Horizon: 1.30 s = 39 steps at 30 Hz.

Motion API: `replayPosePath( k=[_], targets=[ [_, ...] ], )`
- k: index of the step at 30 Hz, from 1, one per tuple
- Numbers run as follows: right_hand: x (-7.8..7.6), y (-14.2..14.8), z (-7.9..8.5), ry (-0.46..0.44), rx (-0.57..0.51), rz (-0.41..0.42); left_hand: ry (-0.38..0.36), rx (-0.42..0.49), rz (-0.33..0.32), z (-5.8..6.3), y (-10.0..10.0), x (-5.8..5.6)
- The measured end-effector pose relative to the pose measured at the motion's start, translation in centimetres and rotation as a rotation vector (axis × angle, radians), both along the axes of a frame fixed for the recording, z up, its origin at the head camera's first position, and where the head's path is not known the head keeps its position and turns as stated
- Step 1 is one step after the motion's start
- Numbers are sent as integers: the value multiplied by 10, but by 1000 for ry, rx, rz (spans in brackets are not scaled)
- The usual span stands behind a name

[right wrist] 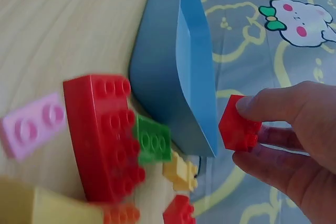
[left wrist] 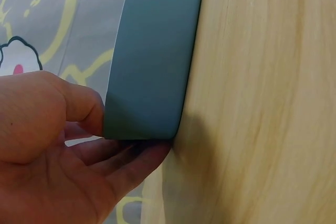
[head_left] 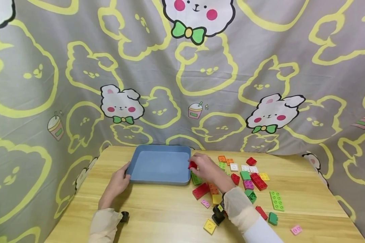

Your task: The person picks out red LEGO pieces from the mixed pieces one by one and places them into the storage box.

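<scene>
My right hand (head_left: 204, 167) pinches a small red toy brick (right wrist: 239, 124) between thumb and fingers. It is at the right rim of a shallow blue tray (head_left: 161, 183), and in the right wrist view the brick shows just beyond that rim. My left hand (head_left: 118, 180) grips the tray's left side, thumb at the rim and fingers against the outer wall and underside in the left wrist view. The tray's inside looks bare in the head view. Close by the right hand lie a green brick (head_left: 196, 179) and a long red brick (head_left: 200, 191).
Loose bricks in several colours spread over the right half of the wooden table (head_left: 158, 216), among them a light green plate brick (head_left: 276, 201) and a yellow brick (head_left: 210, 226). A patterned grey curtain (head_left: 158, 77) hangs behind and at both sides.
</scene>
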State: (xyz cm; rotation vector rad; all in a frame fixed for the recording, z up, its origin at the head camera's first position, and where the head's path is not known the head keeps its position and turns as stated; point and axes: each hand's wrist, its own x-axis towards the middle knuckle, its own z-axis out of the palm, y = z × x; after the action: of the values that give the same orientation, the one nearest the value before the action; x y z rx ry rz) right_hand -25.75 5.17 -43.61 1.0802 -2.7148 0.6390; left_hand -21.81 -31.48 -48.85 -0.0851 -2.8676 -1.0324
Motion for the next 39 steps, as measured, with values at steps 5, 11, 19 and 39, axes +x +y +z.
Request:
replayPosePath(
  k=[5,11,19,39],
  targets=[
    [-5,-18,-3,9,23,44,-6,3,-3,0,-1,-2],
    [-9,-33,-11,7,89,67,4,19,7,-3,2,-5],
    [-5,-33,-21,-48,162,55,-43,52,3,-13,16,-5],
    [-11,-63,-25,-151,208,98,-33,12,35,0,3,-1]
  ],
)
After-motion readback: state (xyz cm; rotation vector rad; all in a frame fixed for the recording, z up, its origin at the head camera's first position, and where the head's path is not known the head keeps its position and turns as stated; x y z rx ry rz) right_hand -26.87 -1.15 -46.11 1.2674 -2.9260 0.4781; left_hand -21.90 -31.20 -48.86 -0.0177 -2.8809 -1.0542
